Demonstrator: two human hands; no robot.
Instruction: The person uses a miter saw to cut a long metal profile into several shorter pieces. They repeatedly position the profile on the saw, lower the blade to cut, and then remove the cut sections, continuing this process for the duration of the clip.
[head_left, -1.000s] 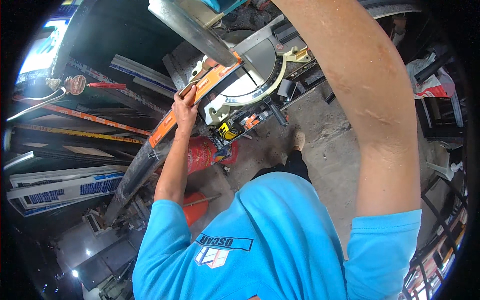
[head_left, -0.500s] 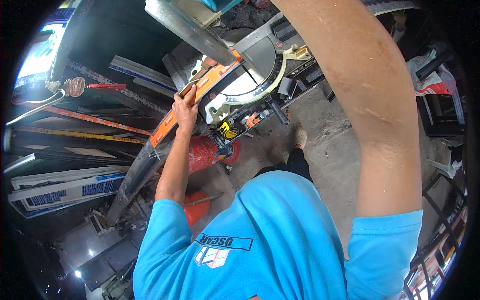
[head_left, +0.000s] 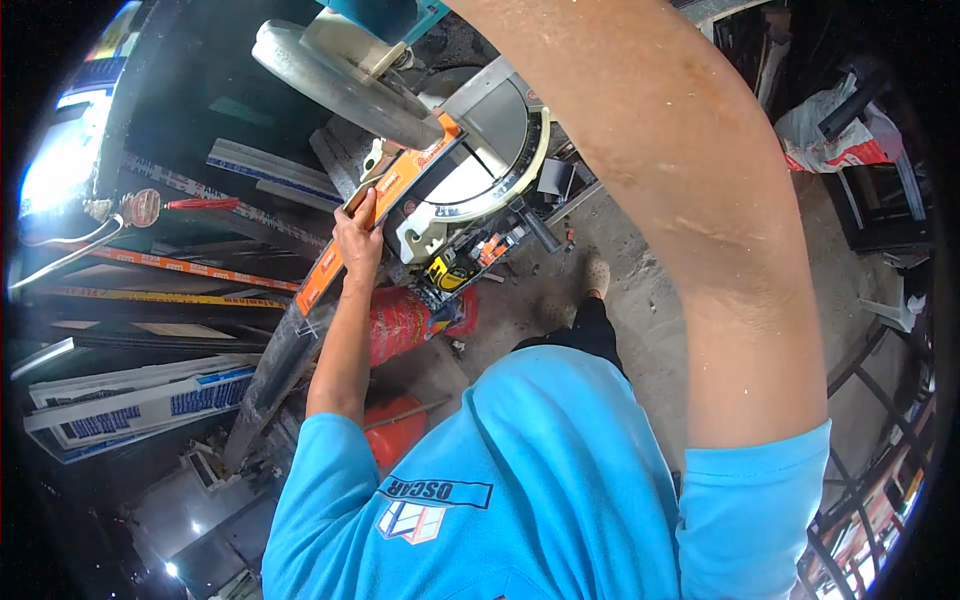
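My left hand (head_left: pixel 358 238) is closed round a long profile bar (head_left: pixel 400 188) covered with orange printed film. The bar lies slantwise on a mitre saw, its far end at the light round saw table (head_left: pixel 470 182). Over that end hangs the saw's grey metal blade guard (head_left: pixel 345 88); the blade itself is hard to make out. A teal part of the saw head (head_left: pixel 385 18) shows at the top edge. My right forearm (head_left: pixel 650 130) reaches up and across toward the saw head. Past the top edge, my right hand is out of sight.
Below the saw table sit a yellow-and-black tape measure (head_left: pixel 447 272) and a protruding dark handle (head_left: pixel 540 228). A red sack (head_left: pixel 398 325) and a red bucket (head_left: pixel 395 432) stand beneath. Stacked profiles (head_left: pixel 170 388) fill the left side. A plastic bag (head_left: pixel 840 130) lies at the right.
The whole view has shifted slightly, so the saw appears further left and lower. My right forearm appears further left in the picture. The left hand keeps its grip on the bar.
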